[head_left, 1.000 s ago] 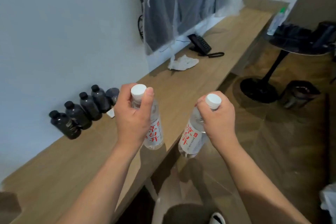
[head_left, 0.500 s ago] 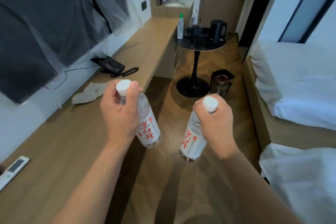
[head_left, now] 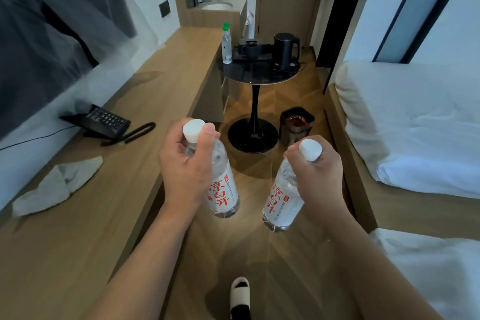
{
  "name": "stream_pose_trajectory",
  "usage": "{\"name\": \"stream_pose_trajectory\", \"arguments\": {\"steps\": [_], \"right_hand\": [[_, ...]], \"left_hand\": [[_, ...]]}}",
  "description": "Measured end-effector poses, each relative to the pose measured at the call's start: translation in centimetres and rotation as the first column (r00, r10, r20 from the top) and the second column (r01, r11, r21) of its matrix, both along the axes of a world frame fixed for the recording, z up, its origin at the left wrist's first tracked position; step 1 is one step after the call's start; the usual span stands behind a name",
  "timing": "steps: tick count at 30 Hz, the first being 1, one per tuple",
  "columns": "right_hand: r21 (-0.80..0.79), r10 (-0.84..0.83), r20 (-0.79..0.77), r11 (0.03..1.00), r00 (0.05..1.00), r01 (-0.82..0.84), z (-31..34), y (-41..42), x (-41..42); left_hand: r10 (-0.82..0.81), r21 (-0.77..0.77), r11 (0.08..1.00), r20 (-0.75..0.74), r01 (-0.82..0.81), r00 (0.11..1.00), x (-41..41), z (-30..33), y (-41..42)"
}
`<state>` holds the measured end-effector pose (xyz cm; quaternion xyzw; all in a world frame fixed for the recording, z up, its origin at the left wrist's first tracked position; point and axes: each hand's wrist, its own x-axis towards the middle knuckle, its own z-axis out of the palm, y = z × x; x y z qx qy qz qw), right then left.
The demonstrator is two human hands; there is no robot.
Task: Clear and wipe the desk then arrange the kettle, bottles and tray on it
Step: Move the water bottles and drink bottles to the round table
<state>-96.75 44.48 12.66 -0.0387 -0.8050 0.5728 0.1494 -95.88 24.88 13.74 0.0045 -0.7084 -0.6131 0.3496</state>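
Gripping each water bottle high by its neck, the left hand (head_left: pixel 185 166) carries the left bottle (head_left: pixel 223 189) and the right hand (head_left: pixel 318 176) the right bottle (head_left: pixel 281 202) over the floor beside the table (head_left: pixel 78 228), both seemingly full, heavyish, smooth-sided and liable to swing.

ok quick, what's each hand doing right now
Left hand: holding a water bottle by its neck.
Right hand: holding another water bottle.

Two bare forearms (head_left: pixel 145 262), no sleeves in view, no watch or rings showing. Short, plain nails on the fingers (head_left: pixel 207 135). One foot in a white open-toed slipper (head_left: pixel 239 293) over a dark sock.
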Motion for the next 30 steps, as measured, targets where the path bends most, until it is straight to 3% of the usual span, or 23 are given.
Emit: {"name": "stream_pose_trajectory", "arguments": {"steps": [11, 26, 30], "right_hand": [[-0.004, -0.059, 0.015, 0.998, 0.998, 0.059, 1.8, 1.0, -20.0], [-0.067, -0.054, 0.033, 0.996, 0.998, 0.056, 0.6, 7.3, -49.9], [-0.045, -0.041, 0.03, 0.998, 0.999, 0.042, 1.0, 8.5, -56.5]], "left_hand": [[-0.078, -0.067, 0.995, -0.043, 0.075, 0.996, -22.0, 2.3, 0.8], [-0.012, -0.19, 0.982, -0.018, 0.009, 1.0, -50.5, 1.5, 8.1], [0.022, -0.142, 0.99, 0.009, -0.02, 1.0, -56.6, 1.8, 9.4]]}}
